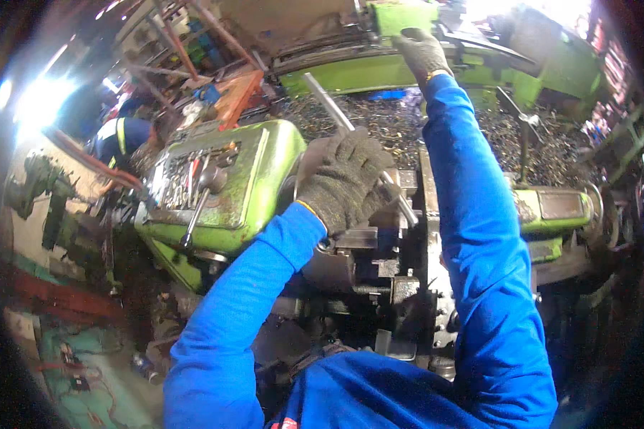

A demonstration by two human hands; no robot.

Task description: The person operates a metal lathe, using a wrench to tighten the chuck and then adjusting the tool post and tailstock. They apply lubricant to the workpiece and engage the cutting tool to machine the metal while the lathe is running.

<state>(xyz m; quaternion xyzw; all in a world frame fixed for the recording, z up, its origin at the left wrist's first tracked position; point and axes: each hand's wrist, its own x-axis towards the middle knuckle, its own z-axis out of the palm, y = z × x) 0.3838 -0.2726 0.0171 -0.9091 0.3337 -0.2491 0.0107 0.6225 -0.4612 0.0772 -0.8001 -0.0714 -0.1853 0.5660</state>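
Both my hands wear dark knitted gloves. My left hand (347, 179) is closed around a straight metal bar (328, 100), over the chuck end of a green lathe. The bar slants from far left to near right, and both its ends stick out past the glove. My right arm stretches far forward. At its end, my right hand (423, 53) has curled fingers beside a green block (404, 18) on the machine bed behind. Whatever those fingers grip, if anything, is hidden.
Left of my left hand is the green headstock (265, 164), with wrenches and other small tools (186, 179) on top. Metal shavings (386, 118) cover the area behind the lathe. The tailstock (551, 207) stands right. Another person (122, 139) bends over at far left.
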